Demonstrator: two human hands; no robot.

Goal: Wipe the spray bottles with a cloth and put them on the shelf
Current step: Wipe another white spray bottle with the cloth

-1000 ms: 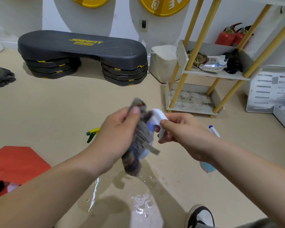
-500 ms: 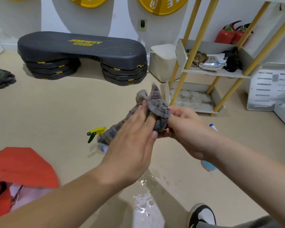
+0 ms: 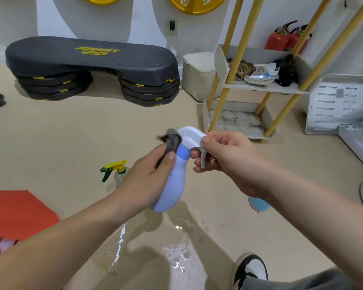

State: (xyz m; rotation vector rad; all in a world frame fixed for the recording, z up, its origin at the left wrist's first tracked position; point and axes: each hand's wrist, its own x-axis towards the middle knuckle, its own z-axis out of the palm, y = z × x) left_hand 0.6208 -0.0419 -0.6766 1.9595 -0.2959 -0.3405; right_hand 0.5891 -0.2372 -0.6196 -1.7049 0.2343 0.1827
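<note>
Above the wet floor (image 3: 176,256) by the shelf (image 3: 266,89), left hand (image 3: 145,183) pinches cloth (image 3: 172,141), right hand (image 3: 228,162) grips spray bottle (image 3: 173,187)

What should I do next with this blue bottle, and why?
Probably slide the cloth down the body of the blue spray bottle. Your left hand pinches it up at the collar, the right hand grips the white trigger head, and the body below is bare.
</note>
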